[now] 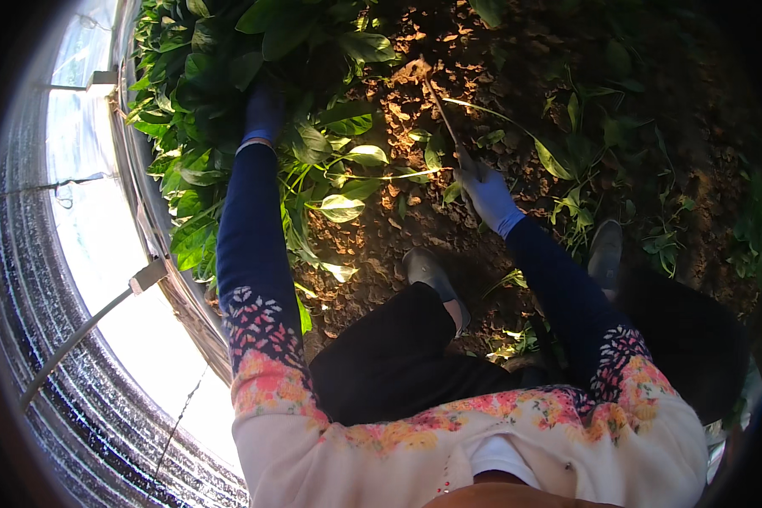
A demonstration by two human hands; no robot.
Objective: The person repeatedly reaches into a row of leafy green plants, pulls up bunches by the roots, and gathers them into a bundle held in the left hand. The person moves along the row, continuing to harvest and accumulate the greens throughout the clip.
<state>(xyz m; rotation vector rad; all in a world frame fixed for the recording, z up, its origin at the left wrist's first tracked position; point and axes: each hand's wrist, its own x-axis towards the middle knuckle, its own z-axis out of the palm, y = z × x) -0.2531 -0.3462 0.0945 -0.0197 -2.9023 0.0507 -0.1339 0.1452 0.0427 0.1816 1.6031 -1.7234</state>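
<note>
My left hand [265, 114], in a blue glove, reaches into dense leafy green plants [187, 127] at the upper left. Leaves and shadow cover its fingers, so whether it grips anything is hidden. My right hand [487, 190], also gloved in blue, is closed around the handle of a long, thin hand tool [442, 111]. The tool points up and slightly left, its far end over the sunlit soil [400, 127]; the shape of that end is unclear. Loose leafy stems [549, 159] lie on the soil beside the tool.
Clear plastic sheeting [79, 152] with a curved pole [76, 349] and a block [148, 276] runs along the left. My shoes [428, 273] stand on the soil. Scattered leafy plants [663, 244] are at the right, partly in deep shade.
</note>
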